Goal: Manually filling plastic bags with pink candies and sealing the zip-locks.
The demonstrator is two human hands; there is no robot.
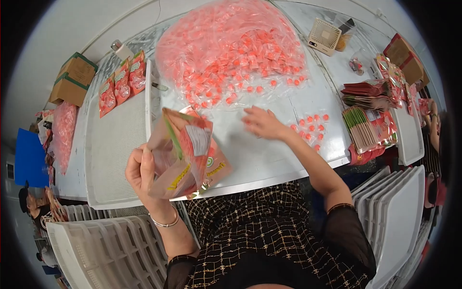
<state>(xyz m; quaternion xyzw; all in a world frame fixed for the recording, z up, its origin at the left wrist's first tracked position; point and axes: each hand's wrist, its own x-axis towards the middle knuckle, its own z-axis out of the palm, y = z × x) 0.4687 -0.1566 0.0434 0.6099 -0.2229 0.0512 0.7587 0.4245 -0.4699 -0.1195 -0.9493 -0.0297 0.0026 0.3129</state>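
My left hand [139, 168] grips an upright pouch [166, 149] by its side, at the near edge of the table. The pouch is reddish with clear parts, and its top gapes. Another printed pouch [219, 166] lies partly under it. My right hand [263, 123] is over the tabletop with its fingers stretched out, slightly blurred, and nothing shows in them. Just right of that hand lies a small group of red, individually wrapped pieces [311, 127]. A big heap of the same wrapped pieces [260, 53] spills from a clear plastic bag beyond both hands.
On the left, a white mesh tray [115, 154] carries several filled pouches [122, 82] at its far end. Stacks of flat pouches [361, 130] lie at right. A small fan [324, 36] stands at the back. White trays [110, 241] are stacked below the table; cardboard boxes [74, 77] sit far left.
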